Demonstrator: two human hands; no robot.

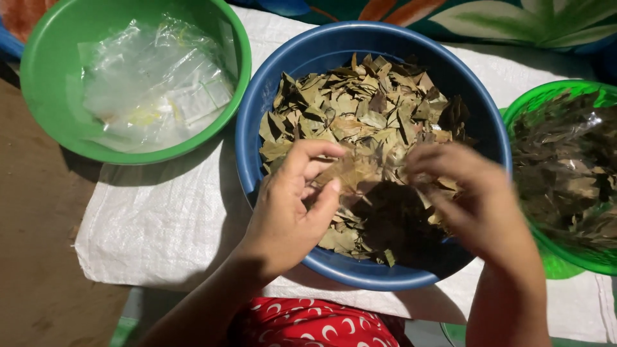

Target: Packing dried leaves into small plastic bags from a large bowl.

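- Left hand [289, 205] over the near-left part of the blue basin [257, 109]; fingers [308, 151] curled narrow, thumb and forefinger pinching a pale dried leaf [350, 172] at its left end.
- Right hand [475, 199] over the near-right part of the same basin, motion-blurred; fingers bent inward toward the leaf, but whether they grip it or only touch cannot be told.
- The leaf lies between the two hands, above the heap of dried leaves [366, 103]; long axis runs roughly left to right. Left hand is plainly on it; right hand just beside its right end.
- Heap fills the far half of the basin; near side lies in shadow.
- Green basin [45, 64] at far left holds clear plastic bags [154, 83], well apart from both hands.
- Second green basin [546, 96] at right holds bagged leaves [572, 173], near the right hand.
- All rest on a white woven sack [167, 218] spread on the floor.
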